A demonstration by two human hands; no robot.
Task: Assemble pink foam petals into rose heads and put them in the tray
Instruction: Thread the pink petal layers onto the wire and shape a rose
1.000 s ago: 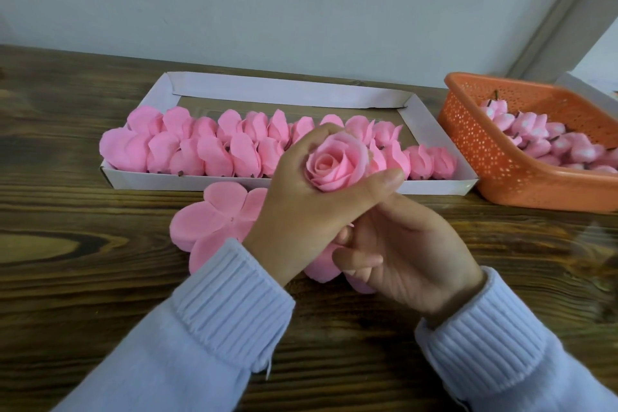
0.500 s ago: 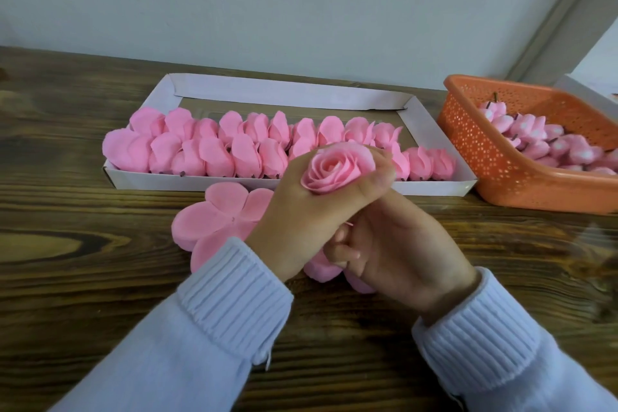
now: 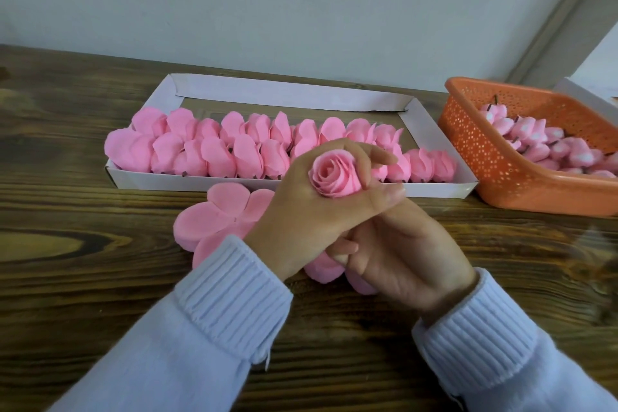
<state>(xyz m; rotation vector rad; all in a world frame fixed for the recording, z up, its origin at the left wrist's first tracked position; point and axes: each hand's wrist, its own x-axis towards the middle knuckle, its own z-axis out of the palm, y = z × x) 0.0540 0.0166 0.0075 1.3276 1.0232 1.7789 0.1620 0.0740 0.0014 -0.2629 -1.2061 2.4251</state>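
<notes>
Left hand [image 3: 301,211]: curling round the rose head [image 3: 336,177], with fingers wrapping over its far side and the thumb pressing along its near right side; only the top of the bloom is showing.
Right hand [image 3: 401,251]: sitting just under and behind the left hand, touching it, palm turning to the left; its fingertips are hiding behind the left hand, so I cannot tell whether it is gripping anything.
Rose head, place: hanging in the air over the table [image 3: 83,278], just in front of the near wall of the tray [image 3: 167,179].
Rose head, facing: spiral face is pointing up and towards the camera; the base-to-bloom axis is standing roughly upright, leaning a little this way. The base is hiding inside the grip.
Finished roses [image 3: 234,150]: lying on their sides in two close rows, filling the near half of the tray; dark stubs are showing against the near wall.
Flat petal sheets [image 3: 220,214]: lying flat on the table under both hands, just in front of the tray, lobes fanning out to the left.
Orange basket [image 3: 485,157]: standing just to the right of the tray, holding small pink buds [image 3: 535,140].
Sleeves: pale ribbed cuffs are covering both wrists.
</notes>
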